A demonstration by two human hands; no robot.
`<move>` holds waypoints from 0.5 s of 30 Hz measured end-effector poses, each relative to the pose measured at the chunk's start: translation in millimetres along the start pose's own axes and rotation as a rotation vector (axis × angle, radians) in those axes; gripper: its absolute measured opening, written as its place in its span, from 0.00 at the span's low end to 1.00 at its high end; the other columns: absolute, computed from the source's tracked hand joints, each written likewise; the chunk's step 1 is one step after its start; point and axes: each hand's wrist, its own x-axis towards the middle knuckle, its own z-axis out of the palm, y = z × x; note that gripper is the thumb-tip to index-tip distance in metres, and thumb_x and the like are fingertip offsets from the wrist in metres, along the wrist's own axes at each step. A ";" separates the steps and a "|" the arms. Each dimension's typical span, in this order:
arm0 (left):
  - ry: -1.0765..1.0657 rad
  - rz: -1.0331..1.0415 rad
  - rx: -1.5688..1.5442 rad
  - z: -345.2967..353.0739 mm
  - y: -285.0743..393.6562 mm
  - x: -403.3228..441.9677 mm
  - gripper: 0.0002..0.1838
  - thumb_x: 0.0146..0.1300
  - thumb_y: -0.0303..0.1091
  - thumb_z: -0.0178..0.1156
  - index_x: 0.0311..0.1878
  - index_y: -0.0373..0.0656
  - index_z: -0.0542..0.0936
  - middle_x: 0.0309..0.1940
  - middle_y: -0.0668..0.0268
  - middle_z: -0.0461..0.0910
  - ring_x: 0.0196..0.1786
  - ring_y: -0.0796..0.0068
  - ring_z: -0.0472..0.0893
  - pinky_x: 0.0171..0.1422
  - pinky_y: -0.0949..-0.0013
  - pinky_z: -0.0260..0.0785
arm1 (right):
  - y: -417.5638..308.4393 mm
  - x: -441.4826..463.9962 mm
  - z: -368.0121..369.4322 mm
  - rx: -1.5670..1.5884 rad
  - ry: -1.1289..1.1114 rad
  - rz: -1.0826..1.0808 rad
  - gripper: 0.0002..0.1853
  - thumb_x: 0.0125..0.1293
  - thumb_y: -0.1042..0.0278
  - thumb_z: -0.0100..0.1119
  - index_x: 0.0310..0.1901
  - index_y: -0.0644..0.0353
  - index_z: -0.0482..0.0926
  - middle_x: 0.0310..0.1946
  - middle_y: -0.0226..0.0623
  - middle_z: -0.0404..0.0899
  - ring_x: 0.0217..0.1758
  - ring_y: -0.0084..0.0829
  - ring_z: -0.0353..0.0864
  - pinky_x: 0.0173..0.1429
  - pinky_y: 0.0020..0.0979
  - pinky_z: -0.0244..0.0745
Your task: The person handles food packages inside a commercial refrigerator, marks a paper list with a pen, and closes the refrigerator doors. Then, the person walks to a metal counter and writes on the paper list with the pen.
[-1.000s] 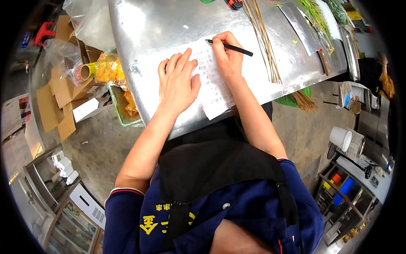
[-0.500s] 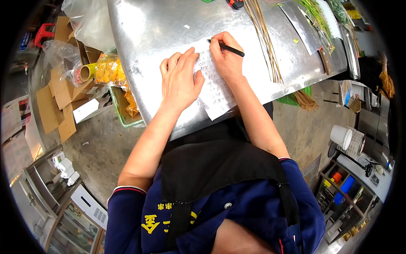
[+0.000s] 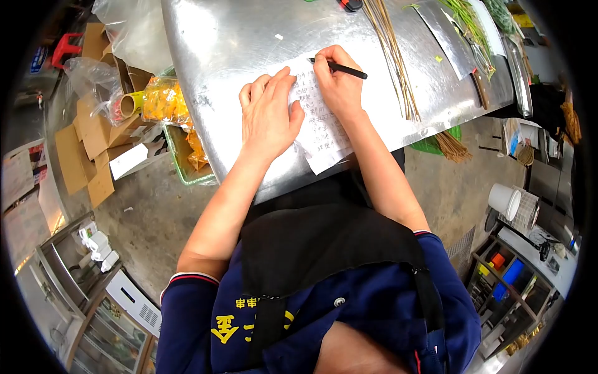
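A white sheet of paper (image 3: 321,140) covered with handwritten lines lies on the metal table (image 3: 243,31). My left hand (image 3: 269,115) rests flat on the paper's left side, fingers extended and thumb apart. Between the fingers of my right hand (image 3: 339,84) is a black pen (image 3: 347,70), its tip pointing left at the sheet's upper part. Whether the tip touches the paper is too small to tell. My right hand's lower side rests on the sheet's right portion.
Several thin sticks (image 3: 392,59) lie right of the paper. Beyond them are a cleaver (image 3: 445,37) with a wooden handle and green vegetables (image 3: 467,25). Left of the table stand a green-rimmed basket (image 3: 180,159) and open cardboard boxes (image 3: 81,143).
The whole view has shifted slightly to the right. My right hand and the pen have barely moved over the paper; my left hand keeps its place on the sheet.
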 end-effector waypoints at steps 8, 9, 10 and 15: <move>-0.001 0.004 0.008 0.0 1.3 -0.4 0.21 0.48 0.30 0.56 0.49 0.39 0.74 0.56 0.62 0.73 0.56 0.61 0.68 0.65 0.59 0.49 | 2.5 -0.3 -0.2 -0.015 0.018 -0.035 0.04 0.58 0.73 0.54 0.29 0.63 0.75 0.20 0.28 0.73 0.23 0.16 0.66 0.27 0.21 0.62; 0.002 0.007 0.007 0.5 1.0 -0.6 0.20 0.48 0.30 0.56 0.49 0.39 0.74 0.56 0.62 0.73 0.56 0.61 0.68 0.65 0.59 0.49 | 1.7 -0.4 -1.2 -0.014 0.013 -0.021 0.04 0.58 0.73 0.54 0.29 0.63 0.75 0.20 0.28 0.73 0.23 0.16 0.65 0.27 0.21 0.62; 0.005 0.009 0.009 0.5 0.5 -0.7 0.20 0.48 0.30 0.56 0.48 0.39 0.74 0.56 0.62 0.73 0.56 0.62 0.68 0.65 0.59 0.49 | 1.0 -0.2 -1.1 -0.011 0.006 -0.007 0.04 0.58 0.73 0.54 0.29 0.63 0.75 0.20 0.27 0.72 0.23 0.16 0.65 0.27 0.21 0.62; -0.006 0.005 0.010 -0.4 0.8 -0.7 0.20 0.48 0.30 0.56 0.49 0.39 0.74 0.56 0.62 0.72 0.56 0.61 0.67 0.65 0.59 0.49 | 3.1 0.3 0.0 -0.031 0.014 -0.007 0.03 0.56 0.72 0.56 0.28 0.61 0.74 0.20 0.34 0.74 0.22 0.25 0.72 0.27 0.26 0.67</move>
